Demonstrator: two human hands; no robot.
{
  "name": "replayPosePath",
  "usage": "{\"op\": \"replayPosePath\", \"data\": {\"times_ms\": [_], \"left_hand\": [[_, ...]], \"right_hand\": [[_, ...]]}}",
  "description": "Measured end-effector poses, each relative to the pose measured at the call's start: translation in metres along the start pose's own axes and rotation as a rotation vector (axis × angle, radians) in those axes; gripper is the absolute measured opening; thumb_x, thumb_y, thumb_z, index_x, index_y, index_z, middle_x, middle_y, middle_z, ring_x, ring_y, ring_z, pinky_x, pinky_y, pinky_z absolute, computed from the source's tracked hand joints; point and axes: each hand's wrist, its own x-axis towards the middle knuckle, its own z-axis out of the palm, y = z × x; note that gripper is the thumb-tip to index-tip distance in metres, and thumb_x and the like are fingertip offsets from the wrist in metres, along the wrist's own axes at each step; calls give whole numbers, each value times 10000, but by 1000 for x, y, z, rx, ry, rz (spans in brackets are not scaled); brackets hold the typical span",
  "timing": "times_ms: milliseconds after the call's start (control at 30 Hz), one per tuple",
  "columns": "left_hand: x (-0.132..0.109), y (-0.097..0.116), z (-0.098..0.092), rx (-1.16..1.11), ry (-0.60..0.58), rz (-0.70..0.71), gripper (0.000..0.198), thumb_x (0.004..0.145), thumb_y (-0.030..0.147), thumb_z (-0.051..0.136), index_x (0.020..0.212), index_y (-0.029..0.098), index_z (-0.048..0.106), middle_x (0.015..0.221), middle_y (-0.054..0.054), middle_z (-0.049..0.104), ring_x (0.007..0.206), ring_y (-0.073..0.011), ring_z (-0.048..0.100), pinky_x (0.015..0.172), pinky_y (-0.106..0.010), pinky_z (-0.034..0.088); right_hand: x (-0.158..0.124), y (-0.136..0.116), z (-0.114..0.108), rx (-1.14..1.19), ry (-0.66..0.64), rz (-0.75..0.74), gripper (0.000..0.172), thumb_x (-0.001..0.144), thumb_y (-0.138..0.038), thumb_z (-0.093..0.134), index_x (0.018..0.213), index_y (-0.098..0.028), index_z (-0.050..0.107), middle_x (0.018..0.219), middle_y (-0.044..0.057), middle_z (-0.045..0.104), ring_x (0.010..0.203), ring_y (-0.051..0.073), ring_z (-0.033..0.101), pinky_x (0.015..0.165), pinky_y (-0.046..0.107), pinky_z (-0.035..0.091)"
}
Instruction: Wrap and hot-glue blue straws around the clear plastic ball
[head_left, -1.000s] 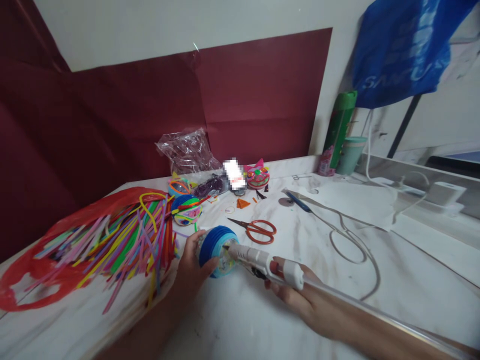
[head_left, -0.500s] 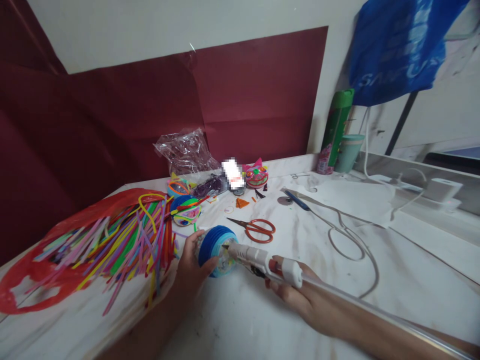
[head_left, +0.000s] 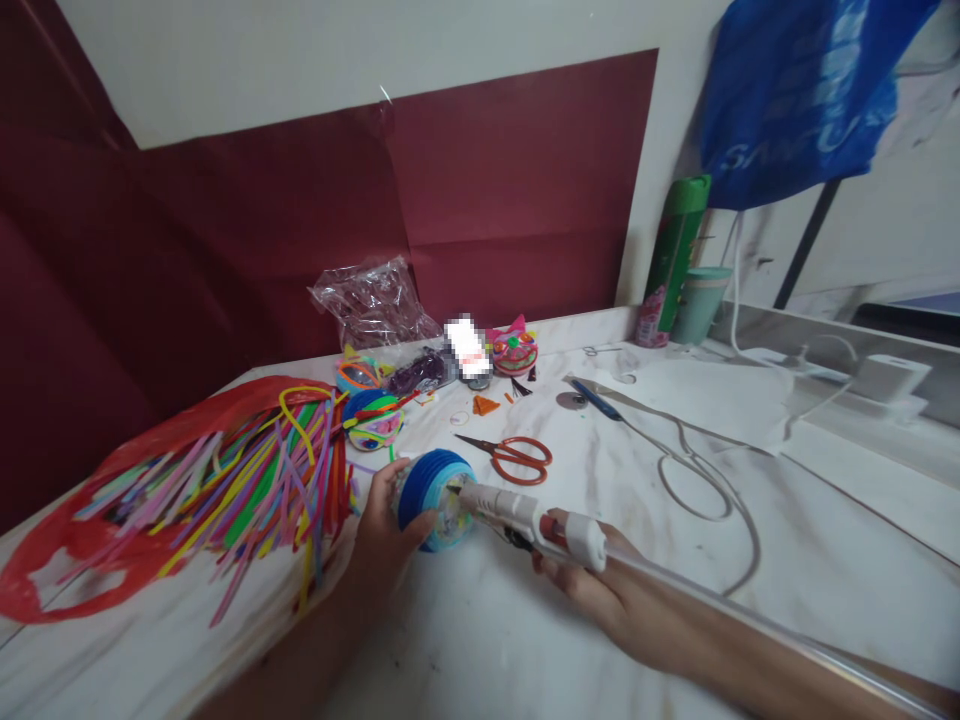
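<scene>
My left hand (head_left: pixel 391 522) is wrapped round a ball (head_left: pixel 424 492) banded in dark and light blue, with a clear part facing right. In my right hand (head_left: pixel 589 583) is a white hot glue gun (head_left: pixel 525 517), its dark nozzle at the clear side of the ball; whether the tip touches cannot be made out. A long clear glue stick (head_left: pixel 697 585) runs out of the gun's back along my right forearm. Just beyond the ball lie scissors (head_left: pixel 517 460) with orange-red handles, blades pointing left.
Many coloured pipe cleaners (head_left: pixel 262 480) lie on a red plastic bag (head_left: pixel 75 585) at left. Decorated balls (head_left: pixel 375 420), a crumpled clear bag (head_left: pixel 375 300) and a blurred-out phone (head_left: pixel 466 347) stand behind. A blue-handled tool (head_left: pixel 596 400), a cord (head_left: pixel 739 500), a green spray can (head_left: pixel 673 262) and a cup (head_left: pixel 703 305) are right.
Almost nothing differs. The glue gun's nozzle stays at the ball, and both hands keep their grip; the view has shifted very slightly.
</scene>
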Motion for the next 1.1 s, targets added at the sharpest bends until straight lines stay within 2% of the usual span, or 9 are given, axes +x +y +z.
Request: {"op": "replayPosePath", "data": {"times_ms": [467, 1100], "left_hand": [[0, 4, 0, 76, 16, -14, 681, 601, 464, 683, 1175, 184, 450, 1179, -112, 549, 1106, -309, 522, 941, -443, 391], [0, 0, 1, 11, -3, -19, 665, 622, 430, 692, 1186, 194, 432, 1175, -98, 539, 1083, -282, 531, 920, -421, 413]], "right_hand": [[2, -4, -1, 5, -25, -8, 213, 853, -249, 357, 781, -199, 551, 741, 40, 629, 687, 171, 597, 623, 251, 523], [2, -6, -3, -16, -33, 13, 209, 836, -243, 348, 764, -201, 539, 738, 35, 625, 687, 166, 595, 623, 236, 514]]}}
